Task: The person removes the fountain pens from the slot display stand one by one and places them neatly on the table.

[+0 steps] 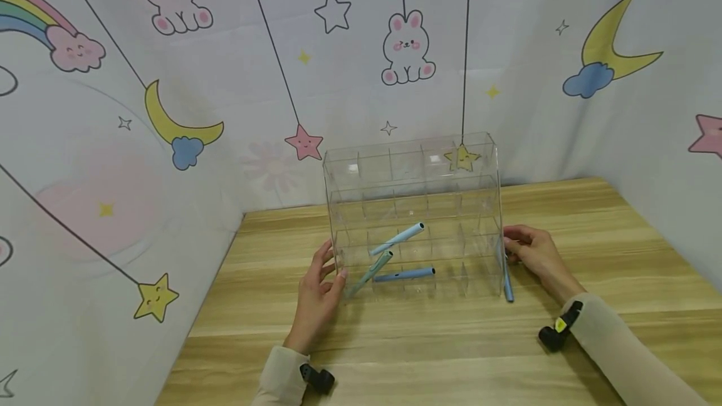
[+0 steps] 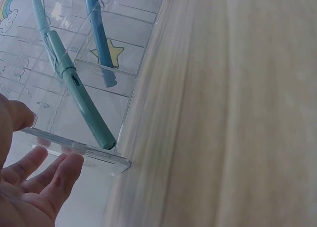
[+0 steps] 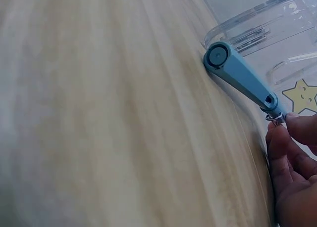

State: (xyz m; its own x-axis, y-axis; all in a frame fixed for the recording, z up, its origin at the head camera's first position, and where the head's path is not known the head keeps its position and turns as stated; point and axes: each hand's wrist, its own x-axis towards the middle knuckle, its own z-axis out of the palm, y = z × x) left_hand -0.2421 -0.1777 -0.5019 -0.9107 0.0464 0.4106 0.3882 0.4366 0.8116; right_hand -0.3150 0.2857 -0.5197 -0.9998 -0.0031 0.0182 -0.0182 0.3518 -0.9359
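Note:
A clear acrylic rack (image 1: 417,190) with rows of compartments stands upright on the table. My left hand (image 1: 317,296) grips its left side wall, thumb on one face and fingers on the other. Three pens stick out of lower compartments: a light blue pen (image 1: 397,239), a green pen (image 1: 370,273) and a blue pen (image 1: 404,275). Beside the rack's right wall, my right hand (image 1: 538,260) pinches another blue pen (image 3: 242,78) near its narrower part. That pen slants down, its thick end close to the tabletop; the fingers partly hide its other end.
The wood-grain table (image 1: 429,349) extends around the rack. Behind it hangs a white cloth (image 1: 361,99) printed with rabbits, stars and moons, which also covers both sides. A small black camera (image 1: 318,379) sits on the left wrist, another (image 1: 555,334) on the right.

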